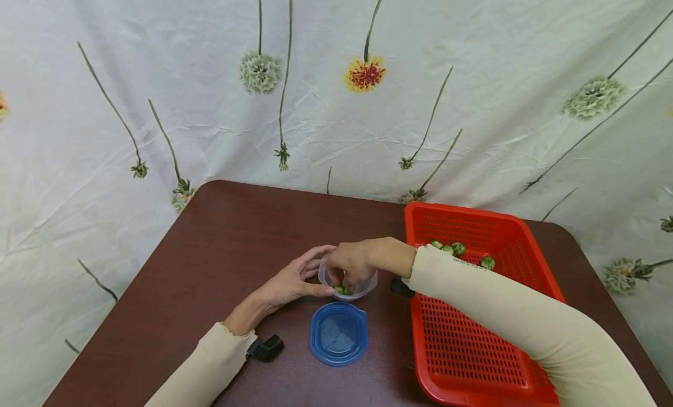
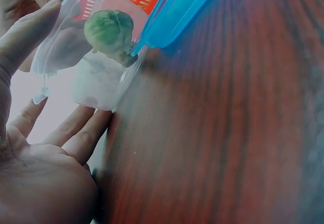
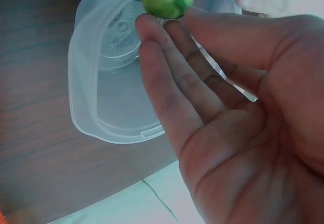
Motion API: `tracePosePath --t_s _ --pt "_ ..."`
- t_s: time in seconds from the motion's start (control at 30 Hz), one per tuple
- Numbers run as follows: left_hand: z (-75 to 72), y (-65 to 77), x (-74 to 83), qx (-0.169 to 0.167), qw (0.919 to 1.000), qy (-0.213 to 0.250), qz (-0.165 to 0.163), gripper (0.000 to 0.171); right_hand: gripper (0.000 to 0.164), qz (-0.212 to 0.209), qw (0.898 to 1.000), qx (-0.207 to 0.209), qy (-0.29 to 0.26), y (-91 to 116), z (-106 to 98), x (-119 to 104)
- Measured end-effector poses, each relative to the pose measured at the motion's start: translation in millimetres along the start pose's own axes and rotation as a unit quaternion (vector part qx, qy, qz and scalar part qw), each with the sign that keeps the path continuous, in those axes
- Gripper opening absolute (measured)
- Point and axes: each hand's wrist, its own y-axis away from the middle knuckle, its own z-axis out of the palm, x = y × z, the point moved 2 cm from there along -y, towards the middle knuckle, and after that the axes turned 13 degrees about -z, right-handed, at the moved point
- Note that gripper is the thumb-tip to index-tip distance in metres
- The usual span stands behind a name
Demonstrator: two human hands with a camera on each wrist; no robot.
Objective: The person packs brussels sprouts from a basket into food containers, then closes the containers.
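A clear plastic container [image 1: 370,285] stands on the table, held on its left side by my left hand [image 1: 292,282]. In the left wrist view, the thumb [image 2: 31,32] lies by the rim and the fingertips meet the outer wall. My right hand [image 1: 353,262] reaches down into the container from the right. A green Brussels sprout [image 2: 110,31] lies inside, low against the near wall. In the right wrist view, the extended fingers [image 3: 167,90] and thumb come right up to the sprout. The blue lid [image 1: 338,334] rests flat in front of the container.
A red slotted basket [image 1: 468,343] stands to the right, partly under the right sleeve. Several Brussels sprouts [image 1: 458,249] lie in its far part. The dark brown table [image 1: 247,232] ends at a flower-print cloth [image 1: 315,127] behind it.
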Motion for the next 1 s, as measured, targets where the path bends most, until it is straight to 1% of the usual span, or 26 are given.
tracePosePath --t_s 0.13,0.3,0.47,0.57,0.7,0.83,1.0 --pt "0.3 -0.6 -0.5 0.003 1.0 -0.005 0.002 0.087 0.01 0.001 1.0 0.003 0.001 2 -1 1" --pt "0.2 -1.5 -1.3 0.006 1.0 -0.004 -0.002 0.089 0.011 0.002 1.0 0.008 -0.001 7 -5 3" --pt "0.3 -2.2 -2.0 0.001 1.0 0.003 0.0 0.094 0.013 -0.013 0.999 0.034 -0.006 15 -11 4" --pt "0.5 -2.0 -2.0 0.0 1.0 0.005 -0.003 0.096 0.019 -0.021 0.999 0.048 -0.007 23 -15 5" --pt "0.2 -1.1 -2.1 0.001 1.0 0.002 -0.003 0.096 0.024 -0.03 0.997 0.072 -0.023 36 -22 5" --pt "-0.6 -1.1 -2.0 0.001 1.0 -0.006 0.008 0.092 0.022 -0.049 0.992 0.111 -0.021 50 -28 5" --pt "-0.8 -2.8 -1.1 -0.004 0.9997 -0.013 0.022 0.089 0.021 -0.071 0.982 0.174 -0.007 72 -35 5"
